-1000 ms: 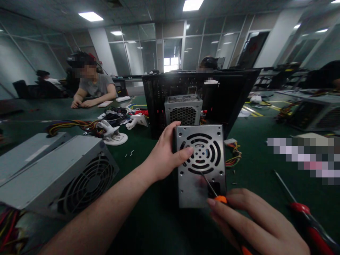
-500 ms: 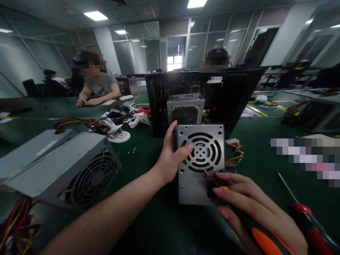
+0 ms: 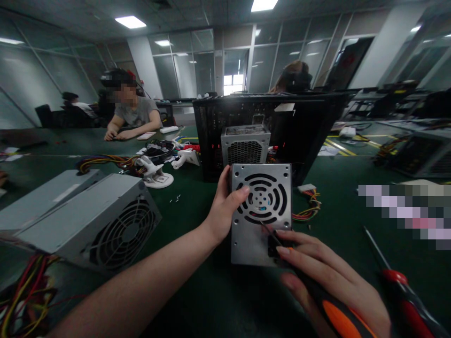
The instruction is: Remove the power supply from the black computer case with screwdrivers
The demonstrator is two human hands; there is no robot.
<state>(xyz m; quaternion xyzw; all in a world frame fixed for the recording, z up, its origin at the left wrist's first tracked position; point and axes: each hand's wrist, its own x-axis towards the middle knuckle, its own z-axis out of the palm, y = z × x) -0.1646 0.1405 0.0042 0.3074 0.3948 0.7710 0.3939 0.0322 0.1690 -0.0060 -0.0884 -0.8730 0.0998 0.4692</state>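
Observation:
In the middle of the head view a silver computer power supply (image 3: 243,241) stands upright, its slotted fan grille facing me. My left hand (image 3: 225,202) is closed around its left edge, the thumb lying over the grille. My right hand (image 3: 331,272) grips a screwdriver (image 3: 341,319) with an orange and black handle. The thin shaft points up and left, its tip in front of the grille's lower edge; whether it touches the metal I cannot tell. A dark socket on the panel is partly covered by my right fingers.
Behind stands an open black computer case (image 3: 313,122) with another power supply (image 3: 246,148). Grey power supplies (image 3: 84,211) lie at left, near a white stand (image 3: 155,173) and several small screws (image 3: 175,199). A red-black screwdriver (image 3: 398,279) lies at right. A person (image 3: 136,112) sits across the table.
The power supply and both hands appear slightly farther left and higher in the view. The screwdriver tip has shifted left along with them. Both grips stay the same.

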